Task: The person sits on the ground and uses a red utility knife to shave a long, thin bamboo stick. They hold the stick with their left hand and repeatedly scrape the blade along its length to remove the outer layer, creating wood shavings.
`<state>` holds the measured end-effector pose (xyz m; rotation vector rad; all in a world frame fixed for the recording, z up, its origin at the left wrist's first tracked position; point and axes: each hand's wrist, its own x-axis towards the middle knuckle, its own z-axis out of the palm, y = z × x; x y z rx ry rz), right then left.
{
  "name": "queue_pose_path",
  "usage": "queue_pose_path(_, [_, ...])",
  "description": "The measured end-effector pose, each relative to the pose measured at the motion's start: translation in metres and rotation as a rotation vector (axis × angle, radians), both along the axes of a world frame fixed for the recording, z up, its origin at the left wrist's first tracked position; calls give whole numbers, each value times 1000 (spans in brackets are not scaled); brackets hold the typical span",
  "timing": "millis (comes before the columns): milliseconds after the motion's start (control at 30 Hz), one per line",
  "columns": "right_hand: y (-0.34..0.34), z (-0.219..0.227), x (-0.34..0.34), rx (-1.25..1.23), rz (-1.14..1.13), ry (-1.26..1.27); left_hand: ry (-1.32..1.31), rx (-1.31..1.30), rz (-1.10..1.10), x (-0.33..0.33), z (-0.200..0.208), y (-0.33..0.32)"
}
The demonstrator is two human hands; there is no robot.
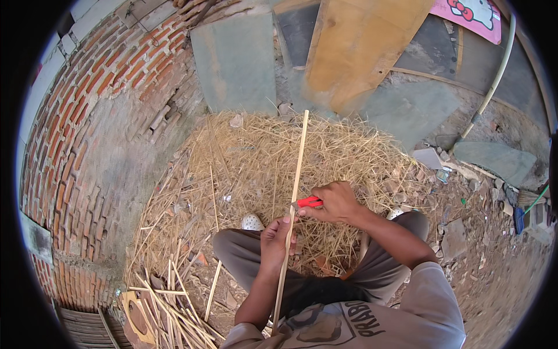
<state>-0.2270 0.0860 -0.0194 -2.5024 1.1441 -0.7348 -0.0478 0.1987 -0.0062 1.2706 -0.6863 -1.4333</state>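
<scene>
A long, thin pale strip, bamboo by its look [300, 152], runs from near my lap up and away over the shavings. My left hand [275, 237] is closed around its middle. Just above that grip, my right hand [335, 202] holds a red-handled knife [309, 202], fingers wrapped round the handle. Its short blade meets the strip a little beyond my left thumb. My fingers partly hide the handle and the strip.
Curled pale shavings [256, 148] heap before my crossed legs. Cut strips [168, 308] lie in a pile at lower left. A worn brick wall [75, 168] bounds the left side. Boards [349, 49] lean at the back; rubble [459, 235] covers the ground at right.
</scene>
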Motion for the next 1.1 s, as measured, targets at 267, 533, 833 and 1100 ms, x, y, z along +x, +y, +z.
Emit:
queue_pose_path(267, [-12,-2,-3,-37,-160,31,-77,5,4,-9,-6,12])
queue_pose_path(533, [-3,-7,-3,-102,-62,26,-48,28,5,-10,-1,21])
queue_pose_path(833, [-22,-5,-12,-171,-105,32,-90,31,-20,-16,-2,26])
queue_pose_path(1100, [-56,-12,-36,-31,-315,58,-89,98,-76,-23,-2,48])
